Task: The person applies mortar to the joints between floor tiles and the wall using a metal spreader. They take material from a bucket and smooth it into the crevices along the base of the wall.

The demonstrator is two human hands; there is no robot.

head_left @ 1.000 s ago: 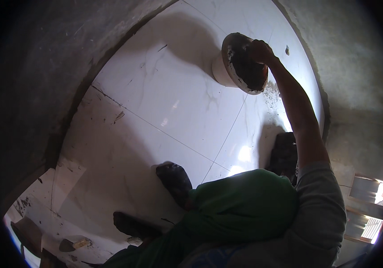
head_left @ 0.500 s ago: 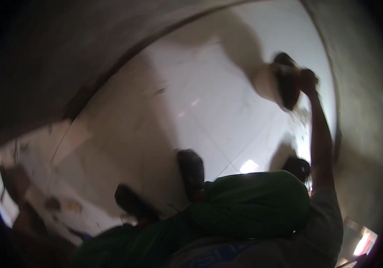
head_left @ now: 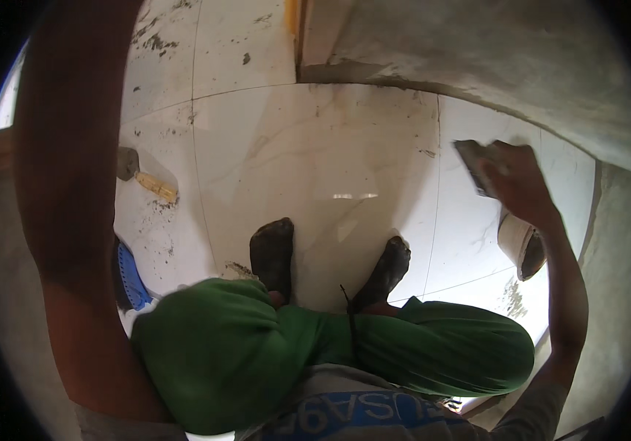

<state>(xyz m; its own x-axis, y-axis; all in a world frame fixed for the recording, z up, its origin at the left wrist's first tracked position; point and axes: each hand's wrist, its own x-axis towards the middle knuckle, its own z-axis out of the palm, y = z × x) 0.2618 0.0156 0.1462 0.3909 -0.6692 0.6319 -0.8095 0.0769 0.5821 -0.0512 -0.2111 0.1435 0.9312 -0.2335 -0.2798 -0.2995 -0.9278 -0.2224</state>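
My right hand is closed around a flat, dark grey rectangular piece, whose exact kind I cannot make out. It hovers over or near the pale floor tiles, beside the foot of the right-hand wall. Just below that hand, a light tan bucket with a dark opening stands near my right forearm. My left arm reaches up along the left side of the view, and its hand is outside the picture.
White marbled tiles with dark crumbs lie around my feet. A trowel with a yellow handle and a blue-edged brush-like thing rest at the left. Bare grey walls border the floor ahead and at the right.
My view has turned, and my left arm has come into it. The right hand was at the bucket before; now it is away from it, with the flat grey piece showing.
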